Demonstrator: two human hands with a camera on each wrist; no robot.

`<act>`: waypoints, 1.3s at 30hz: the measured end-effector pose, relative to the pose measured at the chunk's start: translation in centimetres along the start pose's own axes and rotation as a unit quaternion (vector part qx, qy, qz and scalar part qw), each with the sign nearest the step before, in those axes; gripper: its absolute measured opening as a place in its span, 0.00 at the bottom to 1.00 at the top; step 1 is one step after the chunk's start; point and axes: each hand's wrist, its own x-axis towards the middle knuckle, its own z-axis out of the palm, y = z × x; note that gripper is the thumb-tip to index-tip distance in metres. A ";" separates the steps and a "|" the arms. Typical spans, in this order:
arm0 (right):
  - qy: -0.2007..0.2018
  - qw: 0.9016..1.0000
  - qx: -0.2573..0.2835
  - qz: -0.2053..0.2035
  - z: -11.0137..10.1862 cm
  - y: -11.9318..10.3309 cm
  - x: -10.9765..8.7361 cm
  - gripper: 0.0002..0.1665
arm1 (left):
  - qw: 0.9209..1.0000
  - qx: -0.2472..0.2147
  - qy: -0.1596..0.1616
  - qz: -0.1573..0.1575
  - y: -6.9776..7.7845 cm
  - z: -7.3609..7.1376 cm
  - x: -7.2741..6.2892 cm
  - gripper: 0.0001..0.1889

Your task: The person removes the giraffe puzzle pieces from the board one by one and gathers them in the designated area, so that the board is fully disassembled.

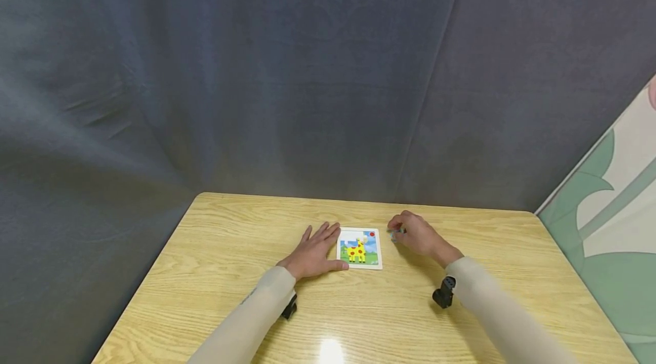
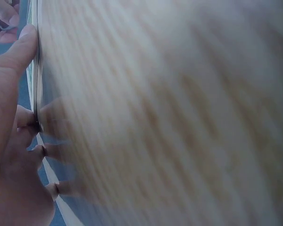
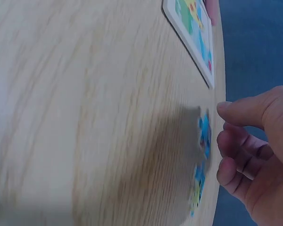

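Note:
A square giraffe jigsaw puzzle in a white frame (image 1: 380, 251) lies on the table. A white patch shows at the picture's upper left, and a red dot sits at its top right. My left hand (image 1: 314, 254) rests spread along the frame's left side, with the thumb at the lower left corner and fingertips at the upper left. To the right of the frame, my right hand (image 1: 417, 234) hovers with loosely bent fingers over jigsaw pieces. The right wrist view shows a blue piece (image 3: 205, 135) and a blue-and-yellow piece (image 3: 196, 188) beneath it, thumb and fingers apart.
The wooden table (image 1: 230, 273) ends at a dark grey curtain (image 1: 318, 79) behind. A patterned white-and-green cloth (image 1: 605, 238) hangs along the right edge. Black wrist cameras, one (image 1: 443, 292) on the right wrist, hang under both light sleeves.

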 end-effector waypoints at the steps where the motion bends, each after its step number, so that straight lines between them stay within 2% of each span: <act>1: -0.001 1.000 -0.002 -0.003 0.2 -0.3 0.1 0.10 | 1.000 0.001 0.000 0.000 0.0 0.0 0.0 0.52; 8: -0.013 1.000 -0.014 -0.015 1.2 -1.8 0.8 0.10 | 1.000 0.003 0.001 -0.002 -0.2 0.2 0.2 0.52; 16: -0.044 0.999 -0.016 0.006 2.0 -2.7 1.1 0.12 | 1.000 0.006 0.003 -0.008 -0.3 0.3 0.2 0.52; 27: -0.061 0.998 -0.031 -0.011 2.2 -3.4 1.6 0.13 | 1.000 0.014 -0.001 -0.003 -0.3 0.3 0.2 0.52; 33: -0.069 0.997 -0.028 0.000 2.1 -3.9 1.8 0.13 | 1.000 0.012 -0.003 -0.001 -0.2 0.2 0.2 0.52; 39: -0.063 0.997 -0.048 0.011 2.4 -4.3 2.0 0.11 | 1.000 0.010 0.001 -0.001 -0.2 0.3 0.2 0.52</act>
